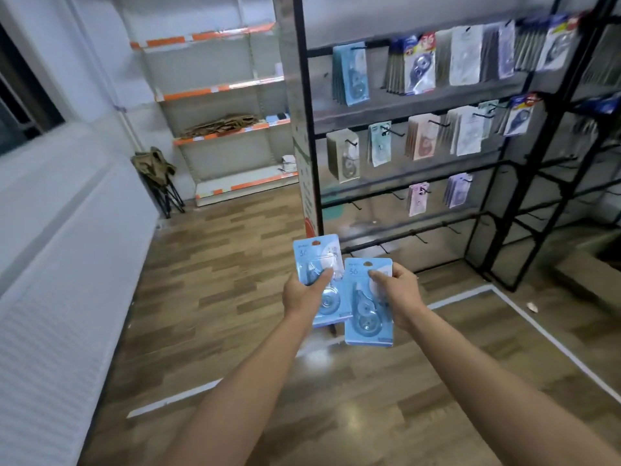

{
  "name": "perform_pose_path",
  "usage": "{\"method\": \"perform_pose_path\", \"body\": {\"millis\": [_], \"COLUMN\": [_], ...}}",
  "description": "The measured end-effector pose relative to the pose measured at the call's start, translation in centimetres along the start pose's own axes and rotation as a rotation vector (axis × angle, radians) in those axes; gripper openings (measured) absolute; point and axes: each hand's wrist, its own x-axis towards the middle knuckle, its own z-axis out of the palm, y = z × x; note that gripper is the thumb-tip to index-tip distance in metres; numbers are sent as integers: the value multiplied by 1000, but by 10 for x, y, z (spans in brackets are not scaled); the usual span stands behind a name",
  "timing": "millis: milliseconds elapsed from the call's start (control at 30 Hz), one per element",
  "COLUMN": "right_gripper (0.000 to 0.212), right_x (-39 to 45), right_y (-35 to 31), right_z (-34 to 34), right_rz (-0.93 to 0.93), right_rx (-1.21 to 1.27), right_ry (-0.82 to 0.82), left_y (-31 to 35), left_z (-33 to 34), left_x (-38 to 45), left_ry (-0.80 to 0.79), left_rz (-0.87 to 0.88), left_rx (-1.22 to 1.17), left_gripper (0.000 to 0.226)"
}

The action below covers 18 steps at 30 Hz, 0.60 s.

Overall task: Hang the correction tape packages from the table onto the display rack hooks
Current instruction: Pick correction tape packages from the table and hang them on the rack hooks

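Both arms are stretched out over the wood-grain plank floor (235, 257), each hand carrying a flat blue card with a clear plastic blister moulded over a rounded correction tape dispenser. The left hand (304, 292) grips the left package (317, 264) from its lower left edge, thumb pressed across the shiny blister. The right hand (401, 294) pinches the right package (364, 307) along its right edge, thumb on the card face. The two cards overlap slightly, the right one in front, and each has a small orange tab at its top edge (the printed digits are too blurred to trust).

Both packages are in the air in front of the black metal display rack (497, 183), below its lowest filled row. The rack is thin square tubing with mesh panels and slim black hooks (418, 235); the ones nearest the hands are bare. Higher on the rack hang bunches of carded packages (351, 74) in pale blue, beige, pink and lilac. Left of the rack, against the wall, stands white shelving with orange edge strips (221, 92), and a folded olive fabric chair (156, 173) with thin black legs rests beside it.
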Motion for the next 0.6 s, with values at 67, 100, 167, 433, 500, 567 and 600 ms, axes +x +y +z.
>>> {"method": "perform_pose_path", "body": {"millis": [67, 100, 167, 433, 500, 567, 600], "right_gripper": [5, 6, 5, 12, 10, 13, 16], "right_x": [35, 52, 86, 195, 222, 250, 265], "right_y": [-10, -16, -28, -63, -70, -78, -83], "right_z": [-12, -18, -30, -84, -100, -115, -123], "right_rz": [-4, -6, -7, -9, -2, -6, -16], "right_rx": [-1, 0, -7, 8, 18, 12, 5], "right_ry": [50, 75, 126, 264, 277, 301, 311], "left_y": [9, 14, 22, 53, 58, 62, 65], "left_z": [28, 43, 72, 189, 217, 246, 261], "left_x": [28, 43, 72, 154, 170, 186, 194], "left_ry": [-63, -98, -154, -289, -296, -313, -316], "left_rz": [10, 6, 3, -24, -55, -85, -94], "left_rx": [-14, -20, -34, -110, -109, -114, -121], "left_gripper": [22, 24, 24, 10, 12, 15, 16]}}
